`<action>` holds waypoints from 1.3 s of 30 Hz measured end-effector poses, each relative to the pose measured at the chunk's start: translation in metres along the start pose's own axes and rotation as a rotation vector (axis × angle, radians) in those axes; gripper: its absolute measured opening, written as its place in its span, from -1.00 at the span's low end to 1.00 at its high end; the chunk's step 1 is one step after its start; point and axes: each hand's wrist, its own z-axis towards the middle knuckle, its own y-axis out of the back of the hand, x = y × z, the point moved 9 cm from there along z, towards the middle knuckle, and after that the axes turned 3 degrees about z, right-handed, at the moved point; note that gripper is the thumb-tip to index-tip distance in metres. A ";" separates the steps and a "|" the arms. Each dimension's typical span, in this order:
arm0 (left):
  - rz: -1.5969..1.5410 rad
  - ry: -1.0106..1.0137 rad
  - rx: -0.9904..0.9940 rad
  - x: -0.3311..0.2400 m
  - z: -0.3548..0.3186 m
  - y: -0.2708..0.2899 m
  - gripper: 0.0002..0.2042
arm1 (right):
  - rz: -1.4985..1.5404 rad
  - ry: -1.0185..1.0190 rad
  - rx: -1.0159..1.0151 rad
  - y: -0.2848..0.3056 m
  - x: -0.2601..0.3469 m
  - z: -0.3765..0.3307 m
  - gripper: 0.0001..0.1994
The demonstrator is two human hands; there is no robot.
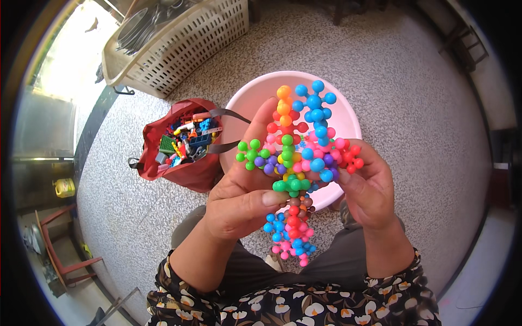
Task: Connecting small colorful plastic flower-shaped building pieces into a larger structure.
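A cluster of joined plastic snowflake-like connector pieces point(293, 185), each made of small balls, hangs between my hands above a pink basin point(251, 88). Blue and orange pieces stick up at its top, while greens, pinks and purples crowd the middle. Brown, red, blue and pink pieces trail below. My left hand point(234, 198) supports it from the left, thumb pressed near the green pieces and index finger stretched up behind. On the right side, my right hand point(371, 187) pinches the cluster near a red piece point(352, 158) and purple balls. Some fingertips are hidden behind the pieces.
Left of the basin, a red fabric bag point(190, 182) with dark handles holds mixed building bricks point(187, 141). A white slatted basket point(187, 51) with metal items stands farther back. At the far left are a yellow container point(64, 188) and a reddish-brown frame point(76, 267).
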 end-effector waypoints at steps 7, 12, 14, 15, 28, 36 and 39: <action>-0.054 0.110 0.015 0.002 -0.003 0.002 -0.29 | -0.096 0.010 -0.211 0.021 0.007 -0.003 -0.81; -0.011 0.082 0.009 0.000 -0.002 0.000 -0.31 | -0.129 0.162 -0.295 0.031 0.031 -0.006 -0.82; 0.049 0.075 0.023 0.001 0.000 0.001 -0.30 | -0.161 0.153 -0.328 0.023 0.037 -0.008 -0.80; 0.064 0.056 0.016 0.002 0.001 0.004 -0.30 | -0.193 0.144 -0.360 0.021 0.038 -0.011 -0.76; 0.090 0.089 0.081 0.016 0.006 0.000 -0.29 | -0.476 0.211 -0.006 -0.018 0.039 -0.022 -0.73; 0.165 0.051 -0.027 0.025 0.017 0.027 -0.39 | 0.189 -0.154 -0.238 0.026 0.003 -0.006 -0.73; 0.264 -0.063 -0.099 0.019 0.024 0.032 -0.40 | 0.133 -0.177 -0.225 0.020 -0.007 -0.002 -0.66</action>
